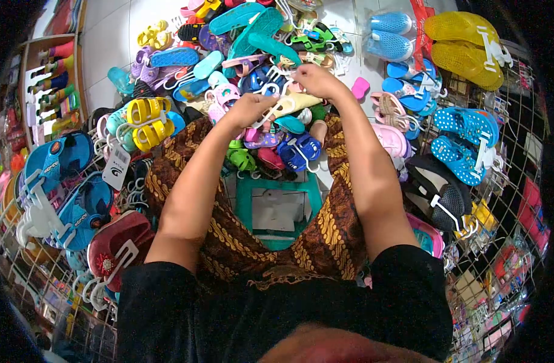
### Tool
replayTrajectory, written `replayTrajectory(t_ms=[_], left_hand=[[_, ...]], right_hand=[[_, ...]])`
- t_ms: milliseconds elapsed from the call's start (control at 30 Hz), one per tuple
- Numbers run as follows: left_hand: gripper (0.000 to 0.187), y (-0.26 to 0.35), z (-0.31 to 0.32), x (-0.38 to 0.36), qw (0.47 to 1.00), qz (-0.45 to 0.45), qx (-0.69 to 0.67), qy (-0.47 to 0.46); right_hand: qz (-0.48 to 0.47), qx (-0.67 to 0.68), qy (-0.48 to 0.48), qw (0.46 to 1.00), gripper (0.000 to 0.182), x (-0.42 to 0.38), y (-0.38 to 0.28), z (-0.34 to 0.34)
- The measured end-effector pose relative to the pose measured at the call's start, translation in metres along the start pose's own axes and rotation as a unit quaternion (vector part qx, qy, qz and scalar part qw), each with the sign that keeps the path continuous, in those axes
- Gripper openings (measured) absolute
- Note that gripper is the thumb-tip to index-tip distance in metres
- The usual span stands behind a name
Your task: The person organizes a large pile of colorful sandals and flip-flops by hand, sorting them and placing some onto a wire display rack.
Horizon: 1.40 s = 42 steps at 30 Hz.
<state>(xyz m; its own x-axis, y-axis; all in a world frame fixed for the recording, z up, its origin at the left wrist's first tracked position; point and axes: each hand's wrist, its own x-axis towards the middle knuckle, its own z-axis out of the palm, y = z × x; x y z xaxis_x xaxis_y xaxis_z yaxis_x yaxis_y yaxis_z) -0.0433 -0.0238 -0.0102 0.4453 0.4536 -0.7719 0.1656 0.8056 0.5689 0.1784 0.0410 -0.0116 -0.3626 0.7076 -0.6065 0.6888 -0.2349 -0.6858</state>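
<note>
My left hand (250, 111) is closed on a white plastic shoe hanger (282, 109), over the pile of sandals. My right hand (315, 81) is to its right and a little farther away, with fingers pinched near another white hanger piece; what they grip is too small to make out. A cream-coloured item (301, 103) lies just below and between the hands. Around them are a pink clog (226, 94), a dark blue sandal (260, 80) and teal sandals (262, 31). Nearer me are blue clogs (299, 150) and a green clog (241, 158).
A green plastic stool frame (244, 199) stands between my knees. Wire racks (512, 199) on both sides hold hanging footwear, including yellow shoes (464, 48), blue dotted clogs (464, 144) and red sandals (116, 251). A pink piece (360, 88) lies on the tiles.
</note>
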Motion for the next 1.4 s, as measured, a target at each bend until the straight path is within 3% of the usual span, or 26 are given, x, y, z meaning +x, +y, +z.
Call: replayTrajectory(t_ms=[100, 200, 267, 400, 567, 667, 733, 800, 933, 1000, 1100, 1200, 1233, 1333, 1400], left_hand=[[0.049, 0.0, -0.004, 0.003, 0.998, -0.012, 0.065, -0.02], [0.058, 0.017, 0.006, -0.007, 0.991, -0.071, 0.109, 0.033], [0.065, -0.007, -0.01, 0.018, 0.984, -0.047, 0.159, 0.07], [0.071, 0.016, -0.011, 0.008, 0.933, -0.039, 0.312, 0.176], [0.047, -0.017, -0.024, 0.034, 0.902, 0.156, 0.269, 0.299], [0.038, -0.012, -0.023, 0.053, 0.786, 0.218, 0.422, 0.396], [0.061, 0.021, -0.02, 0.07, 0.741, 0.222, 0.522, 0.359], [0.067, 0.04, -0.03, 0.105, 0.613, 0.231, 0.661, 0.366], [0.08, 0.074, -0.047, 0.157, 0.618, 0.093, 0.721, 0.301], [0.072, 0.081, -0.065, 0.181, 0.711, 0.092, 0.64, 0.276], [0.065, 0.088, -0.065, 0.195, 0.706, 0.072, 0.631, 0.312], [0.062, 0.076, -0.108, 0.236, 0.772, 0.084, 0.55, 0.308], [0.059, 0.065, -0.125, 0.252, 0.825, 0.125, 0.461, 0.303], [0.073, 0.081, -0.104, 0.217, 0.852, 0.029, 0.417, 0.315], [0.059, 0.087, -0.091, 0.189, 0.895, 0.078, 0.307, 0.315]], right_hand=[[-0.017, -0.06, -0.038, 0.997, 0.034, 0.014, 0.021, 0.012], [-0.016, -0.181, -0.013, 0.983, 0.036, 0.016, 0.019, 0.021], [-0.01, -0.2, -0.006, 0.98, 0.035, 0.007, -0.004, 0.018], [0.001, -0.223, -0.02, 0.975, 0.031, 0.002, -0.021, 0.017], [-0.051, -0.303, -0.103, 0.946, 0.02, 0.02, 0.005, 0.039], [-0.048, -0.309, -0.149, 0.938, 0.019, -0.001, -0.026, 0.033], [-0.026, -0.264, -0.132, 0.955, 0.02, -0.005, -0.03, 0.031], [-0.005, -0.276, -0.131, 0.952, 0.021, 0.018, -0.003, 0.05], [0.033, -0.225, -0.096, 0.969, 0.025, -0.013, -0.029, 0.02], [0.058, -0.194, -0.075, 0.977, 0.027, -0.018, -0.033, 0.017], [0.057, -0.175, -0.066, 0.981, 0.028, -0.02, -0.034, 0.015], [0.067, -0.203, -0.097, 0.972, 0.028, -0.017, -0.035, 0.011], [0.062, -0.192, -0.085, 0.976, 0.027, -0.013, -0.033, 0.01], [0.046, -0.157, -0.048, 0.985, 0.027, -0.01, -0.024, 0.006], [0.069, -0.15, 0.03, 0.986, 0.026, 0.009, -0.007, 0.005]])
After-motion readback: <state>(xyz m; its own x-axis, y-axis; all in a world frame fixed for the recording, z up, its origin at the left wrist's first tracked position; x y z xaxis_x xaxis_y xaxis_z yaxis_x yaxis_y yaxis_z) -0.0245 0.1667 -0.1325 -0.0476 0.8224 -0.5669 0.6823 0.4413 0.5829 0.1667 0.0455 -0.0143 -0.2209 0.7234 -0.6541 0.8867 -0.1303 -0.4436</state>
